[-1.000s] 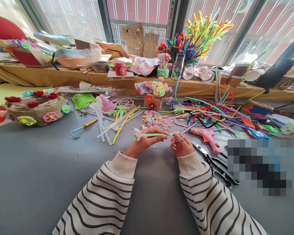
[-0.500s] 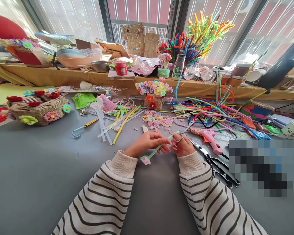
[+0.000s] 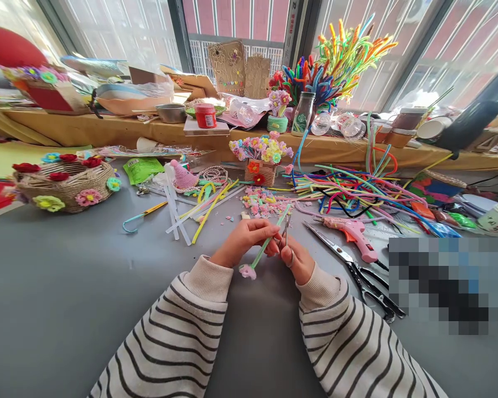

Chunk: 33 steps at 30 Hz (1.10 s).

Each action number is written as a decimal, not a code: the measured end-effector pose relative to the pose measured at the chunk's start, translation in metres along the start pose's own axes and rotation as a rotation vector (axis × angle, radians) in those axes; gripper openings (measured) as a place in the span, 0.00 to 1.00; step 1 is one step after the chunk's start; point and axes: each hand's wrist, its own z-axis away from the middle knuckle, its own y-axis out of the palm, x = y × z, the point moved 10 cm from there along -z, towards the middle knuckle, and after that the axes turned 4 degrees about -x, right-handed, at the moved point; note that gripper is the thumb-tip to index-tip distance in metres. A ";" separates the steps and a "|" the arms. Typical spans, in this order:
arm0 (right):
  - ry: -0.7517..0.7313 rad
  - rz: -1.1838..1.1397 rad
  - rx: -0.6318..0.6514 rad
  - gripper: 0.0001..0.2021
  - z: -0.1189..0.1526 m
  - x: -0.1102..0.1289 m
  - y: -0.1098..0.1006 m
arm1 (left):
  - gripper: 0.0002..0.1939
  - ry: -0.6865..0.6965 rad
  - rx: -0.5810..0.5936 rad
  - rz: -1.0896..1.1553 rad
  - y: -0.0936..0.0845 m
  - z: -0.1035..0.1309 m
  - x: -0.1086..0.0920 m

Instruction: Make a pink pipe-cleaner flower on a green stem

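Observation:
Between the fingers of my left hand [image 3: 251, 237] is a light green pipe cleaner stem [image 3: 258, 255], slanting up and to the right. A small pink flower [image 3: 248, 271] sits at its lower end. My right hand [image 3: 296, 257] is closed on small metal scissors [image 3: 286, 229], a finger through one handle loop and the blades pointing up. The scissors are close beside the stem; whether they touch it I cannot tell. Pink, yellow and green pipe cleaner snippets [image 3: 269, 200] lie just beyond both hands.
To the right lie large black-handled scissors [image 3: 348, 261] and a pink glue gun [image 3: 354, 235]. Behind them is a heap of pipe cleaners [image 3: 357, 188]. A flower-trimmed basket [image 3: 66, 185] stands at left, glue sticks [image 3: 175, 213] nearer the middle, a small flower box [image 3: 260, 170] at back.
My right hand has moved left and slightly down. The scissors' blades have swung from pointing up-right to nearly upright, beside the stem. The stem now stands steeper; my left hand has barely moved.

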 end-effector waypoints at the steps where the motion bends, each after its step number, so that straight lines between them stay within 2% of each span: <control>1: -0.041 0.021 0.051 0.26 0.001 0.005 0.005 | 0.09 0.008 0.012 -0.007 0.001 0.000 -0.001; 3: -0.087 0.070 0.093 0.25 0.002 0.010 0.008 | 0.10 0.024 0.028 -0.037 0.003 0.001 -0.002; 7: -0.079 0.117 0.066 0.24 0.003 0.013 0.003 | 0.10 0.030 0.039 -0.087 0.004 0.001 -0.002; 15: -0.086 0.215 -0.080 0.21 0.003 0.013 -0.009 | 0.10 0.017 0.003 -0.040 0.001 0.000 -0.001; 21: -0.104 0.161 0.025 0.23 0.003 0.014 0.000 | 0.09 0.025 0.077 -0.032 0.008 0.002 -0.003; 26: -0.053 0.068 0.098 0.20 0.003 0.008 0.006 | 0.10 0.007 0.145 -0.050 0.015 0.006 -0.002; 33: -0.068 0.069 -0.006 0.19 0.004 0.015 -0.003 | 0.10 0.018 0.075 0.002 0.007 0.004 -0.004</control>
